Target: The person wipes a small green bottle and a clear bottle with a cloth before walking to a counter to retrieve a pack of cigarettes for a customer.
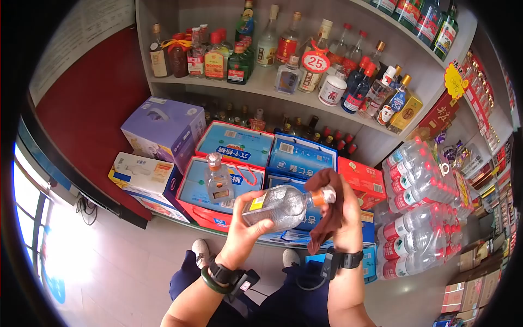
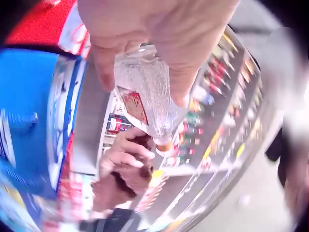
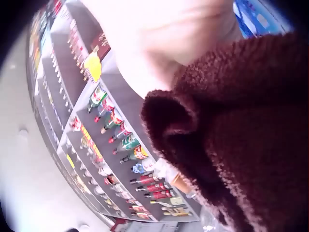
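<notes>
A clear glass liquor bottle (image 1: 283,207) with an orange neck band and pale cap lies tilted between my hands, its neck toward the right. My left hand (image 1: 242,231) grips its body near the base, thumb on one side and fingers on the other. The right hand (image 1: 351,220) holds a dark brown towelling cloth (image 1: 322,233) close around the cap end. In the left wrist view, the bottle's red label (image 2: 133,105) shows, and the right fingers (image 2: 126,151) bend by the neck. Brown cloth (image 3: 256,125) fills much of the right wrist view and hides the fingers there.
Another clear bottle (image 1: 219,182) stands on a blue-topped gift box (image 1: 190,188) ahead. More boxes sit beside it, including a purple carton (image 1: 163,128). Behind them a shelf (image 1: 256,82) carries many liquor bottles. Shrink-wrapped water bottles (image 1: 408,240) are stacked at the right.
</notes>
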Motion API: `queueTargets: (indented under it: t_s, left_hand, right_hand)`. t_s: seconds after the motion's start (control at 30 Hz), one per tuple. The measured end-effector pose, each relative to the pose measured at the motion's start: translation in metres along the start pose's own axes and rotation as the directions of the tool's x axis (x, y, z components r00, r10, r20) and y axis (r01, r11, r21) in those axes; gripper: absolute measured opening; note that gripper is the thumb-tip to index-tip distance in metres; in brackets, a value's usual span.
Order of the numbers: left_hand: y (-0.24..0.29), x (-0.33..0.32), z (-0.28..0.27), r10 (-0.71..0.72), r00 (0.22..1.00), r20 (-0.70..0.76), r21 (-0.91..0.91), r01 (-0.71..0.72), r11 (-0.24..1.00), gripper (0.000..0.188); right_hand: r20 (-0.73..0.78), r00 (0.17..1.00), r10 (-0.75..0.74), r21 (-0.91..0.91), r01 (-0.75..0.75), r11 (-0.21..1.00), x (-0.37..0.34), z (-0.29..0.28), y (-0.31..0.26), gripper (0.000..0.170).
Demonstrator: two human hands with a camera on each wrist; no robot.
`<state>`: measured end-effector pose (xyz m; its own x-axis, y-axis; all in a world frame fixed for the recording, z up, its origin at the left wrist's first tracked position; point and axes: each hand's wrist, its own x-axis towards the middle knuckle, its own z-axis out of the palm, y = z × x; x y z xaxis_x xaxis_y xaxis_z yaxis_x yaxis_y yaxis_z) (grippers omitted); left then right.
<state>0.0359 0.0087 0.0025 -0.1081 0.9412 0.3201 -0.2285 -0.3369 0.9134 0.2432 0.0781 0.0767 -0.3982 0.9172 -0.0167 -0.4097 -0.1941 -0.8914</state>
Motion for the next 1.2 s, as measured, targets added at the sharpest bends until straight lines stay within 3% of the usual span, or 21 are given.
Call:
queueTargets:
  t_s: [0.03, 0.07, 0.1, 0.13, 0.17, 0.23, 0.27, 0.3, 0.37, 0.43, 0.5, 0.57, 0.63, 0.67, 0.73, 0.83, 0.9, 0.93, 1.03, 1.17, 1.2]
  left_hand:
    - [-0.003, -0.002, 0.003, -0.281, 0.957, 0.073, -0.514, 0.278, 0.812, 0.057]
    - [-0.003, -0.005, 0.002, -0.376, 0.912, 0.168, -0.587, 0.398, 0.705, 0.056]
    - [-0.004, -0.006, 0.004, -0.375, 0.912, 0.164, -0.588, 0.396, 0.706, 0.056]
    - [-0.006, -0.005, 0.008, -0.431, 0.890, 0.146, -0.641, 0.417, 0.644, 0.054]
    - [-0.009, -0.004, 0.011, -0.486, 0.864, 0.133, -0.693, 0.432, 0.578, 0.053]
    - [-0.017, -0.003, 0.014, -0.505, 0.852, 0.137, -0.700, 0.444, 0.559, 0.051]
    - [-0.020, -0.002, 0.015, -0.489, 0.862, 0.133, -0.742, 0.414, 0.527, 0.050]
    - [-0.021, -0.002, 0.016, -0.473, 0.872, 0.127, -0.781, 0.382, 0.494, 0.050]
    - [-0.016, 0.003, 0.014, -0.443, 0.894, 0.072, -0.782, 0.326, 0.531, 0.050]
    - [-0.011, 0.007, 0.016, -0.321, 0.940, -0.114, -0.599, 0.193, 0.777, 0.062]
    - [-0.014, 0.009, 0.017, -0.334, 0.932, -0.142, -0.590, 0.191, 0.784, 0.062]
    - [-0.022, 0.011, 0.020, -0.180, 0.945, -0.275, -0.424, 0.049, 0.904, 0.060]
    - [-0.024, 0.011, 0.021, -0.178, 0.936, -0.303, -0.354, 0.063, 0.933, 0.064]
    - [-0.031, 0.011, 0.020, -0.054, 0.934, -0.353, -0.121, 0.012, 0.993, 0.064]
    - [-0.036, 0.013, 0.020, 0.156, 0.922, -0.355, 0.288, -0.051, 0.956, 0.065]
    - [-0.036, 0.011, 0.025, 0.310, 0.935, -0.174, 0.528, -0.177, 0.831, 0.068]
    - [-0.035, 0.008, 0.029, 0.379, 0.925, -0.011, 0.576, -0.305, 0.759, 0.067]
    - [-0.035, 0.005, 0.030, 0.382, 0.923, 0.051, 0.574, -0.341, 0.745, 0.067]
    - [-0.031, 0.002, 0.033, 0.372, 0.920, 0.123, 0.571, -0.372, 0.732, 0.067]
    - [-0.034, 0.005, 0.025, 0.224, 0.967, -0.124, 0.411, -0.155, 0.898, 0.062]
    - [-0.032, 0.006, 0.027, 0.058, 0.978, -0.198, 0.109, -0.037, 0.993, 0.061]
  right_hand:
    - [-0.057, 0.983, -0.174, 0.019, 0.176, 0.984, 0.008, 0.001, 0.012, 0.056]
    - [-0.030, 0.969, -0.244, 0.075, 0.245, 0.967, 0.011, -0.002, 0.016, 0.057]
    - [-0.010, 0.950, -0.313, 0.133, 0.312, 0.941, 0.011, 0.000, 0.016, 0.059]
    - [-0.172, 0.887, -0.428, 0.021, 0.438, 0.899, 0.012, 0.007, 0.022, 0.060]
    - [-0.169, 0.888, -0.428, 0.021, 0.437, 0.899, 0.010, 0.016, 0.027, 0.060]
    - [-0.098, 0.866, -0.490, -0.442, 0.403, 0.801, 0.001, 0.040, 0.037, 0.059]
    - [-0.075, 0.901, -0.427, -0.643, 0.284, 0.712, -0.005, 0.051, 0.046, 0.055]
    - [-0.044, 0.858, -0.512, -0.656, 0.362, 0.662, -0.002, 0.058, 0.060, 0.047]
    - [-0.030, 0.918, -0.396, -0.684, 0.270, 0.678, -0.005, 0.062, 0.060, 0.040]
    - [-0.040, 0.934, -0.355, -0.620, 0.255, 0.742, -0.003, 0.059, 0.062, 0.037]
    - [-0.103, 0.931, -0.350, -0.679, 0.191, 0.709, -0.007, 0.062, 0.059, 0.038]
    - [0.073, 0.804, -0.589, -0.839, 0.369, 0.400, -0.007, 0.064, 0.061, 0.038]
    - [0.221, 0.727, -0.651, -0.900, 0.410, 0.152, -0.008, 0.072, 0.062, 0.037]
    - [0.239, 0.708, -0.664, -0.913, 0.396, 0.094, -0.006, 0.068, 0.069, 0.035]
    - [0.229, 0.698, -0.679, -0.928, 0.366, 0.063, -0.005, 0.062, 0.063, 0.034]
    - [0.245, 0.642, -0.727, -0.929, 0.369, 0.013, 0.000, 0.052, 0.052, 0.028]
    - [0.303, 0.658, -0.690, -0.933, 0.352, -0.075, 0.003, 0.046, 0.040, 0.025]
    - [0.272, 0.667, -0.693, -0.945, 0.319, -0.064, 0.005, 0.042, 0.038, 0.023]
    - [0.180, 0.760, -0.625, -0.952, 0.294, 0.084, 0.003, 0.028, 0.031, 0.024]
    - [0.324, 0.718, -0.616, -0.910, 0.415, 0.005, -0.002, 0.033, 0.037, 0.031]
    - [0.349, 0.714, -0.607, -0.906, 0.423, -0.023, -0.003, 0.037, 0.037, 0.033]
